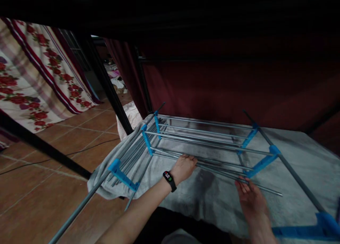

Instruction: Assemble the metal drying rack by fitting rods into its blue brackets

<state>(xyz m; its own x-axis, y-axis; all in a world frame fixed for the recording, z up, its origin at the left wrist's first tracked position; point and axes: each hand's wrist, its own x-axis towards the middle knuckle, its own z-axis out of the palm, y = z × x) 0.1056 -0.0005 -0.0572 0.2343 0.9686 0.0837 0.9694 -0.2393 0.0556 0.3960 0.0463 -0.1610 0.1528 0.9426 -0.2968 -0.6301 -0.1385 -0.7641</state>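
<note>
Dark clothing (159,224) at the bottom edge. Beyond, spaced apart on one grey rod (268,190) along the rack's near side — left hand (184,167) curled over it, smartwatch (169,181) at the wrist; right hand (251,194) closed on it near its free end. Just past, blue-bracketed rack (261,165) on grey blanket (300,144) — then maroon curtain (239,91) behind; far left, hanging floral cloth (53,70).

left hand (184,167): fingertips hidden | lower-left rail (77,212): cropped | far pile (117,81): perhaps cloth, unclear
</note>
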